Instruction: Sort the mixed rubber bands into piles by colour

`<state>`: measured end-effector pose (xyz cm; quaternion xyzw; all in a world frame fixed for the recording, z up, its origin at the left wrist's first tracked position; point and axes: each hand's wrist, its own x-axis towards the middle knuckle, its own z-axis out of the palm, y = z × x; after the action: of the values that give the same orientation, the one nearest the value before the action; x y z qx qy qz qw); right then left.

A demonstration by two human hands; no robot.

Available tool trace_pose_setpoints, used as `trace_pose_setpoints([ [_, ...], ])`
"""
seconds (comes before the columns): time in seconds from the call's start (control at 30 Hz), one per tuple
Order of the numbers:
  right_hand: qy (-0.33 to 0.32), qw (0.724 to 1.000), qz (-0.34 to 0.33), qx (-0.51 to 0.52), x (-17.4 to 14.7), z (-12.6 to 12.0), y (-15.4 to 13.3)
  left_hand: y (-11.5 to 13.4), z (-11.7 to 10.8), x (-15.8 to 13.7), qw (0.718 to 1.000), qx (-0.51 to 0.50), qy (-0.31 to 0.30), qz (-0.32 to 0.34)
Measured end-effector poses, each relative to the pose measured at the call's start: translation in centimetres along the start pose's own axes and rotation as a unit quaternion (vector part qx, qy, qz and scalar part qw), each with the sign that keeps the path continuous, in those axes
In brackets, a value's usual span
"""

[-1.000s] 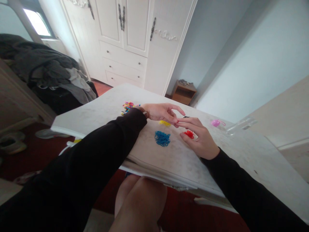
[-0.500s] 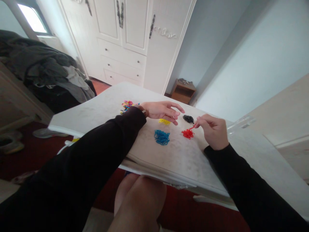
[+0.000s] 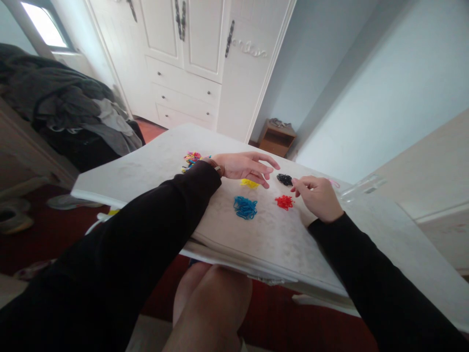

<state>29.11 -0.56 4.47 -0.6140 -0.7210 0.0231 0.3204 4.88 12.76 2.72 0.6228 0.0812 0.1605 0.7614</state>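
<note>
My left hand [image 3: 247, 167] hovers palm-down over the table, fingers apart and slightly bent, nothing visible in it. Beneath it a pile of yellow rubber bands [image 3: 249, 184] is partly covered. My right hand [image 3: 318, 196] has its fingertips pinched together at the edge of a pile of black rubber bands [image 3: 285, 179]; what is between them is too small to make out. Just below those fingertips lies a red pile of rubber bands [image 3: 284, 202]. A blue pile [image 3: 245, 208] sits nearer to me, and a mixed-colour pile [image 3: 192, 160] lies behind my left wrist, partly hidden.
The piles rest on a white table [image 3: 120, 178]. A clear plastic object [image 3: 362, 188] lies right of my right hand, with something pink [image 3: 334, 183] beside it. Beyond stand a white wardrobe [image 3: 190, 73], a small wooden cabinet [image 3: 277, 138] and heaped dark clothes [image 3: 66, 102].
My right hand has moved slightly up from the red pile to the edge of the black one. The red band that stretched from its fingertips no longer shows. My left hand stays put.
</note>
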Motion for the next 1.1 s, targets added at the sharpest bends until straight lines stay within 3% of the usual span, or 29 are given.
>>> trace_pose_setpoints([
  [0.13, -0.002, 0.999, -0.025, 0.021, -0.1, 0.4, -0.1, 0.0, 0.0, 0.0, 1.0, 0.003, -0.002, 0.0],
  [0.43, -0.15, 0.988, -0.041, 0.016, -0.4, 1.4, -0.4, 0.4, 0.3, -0.2, 1.0, 0.011, 0.003, 0.001],
  [1.1, -0.115, 0.993, -0.002, -0.012, -0.3, 1.1, -0.3, 0.3, 0.1, -0.3, 1.0, 0.008, 0.005, 0.0],
])
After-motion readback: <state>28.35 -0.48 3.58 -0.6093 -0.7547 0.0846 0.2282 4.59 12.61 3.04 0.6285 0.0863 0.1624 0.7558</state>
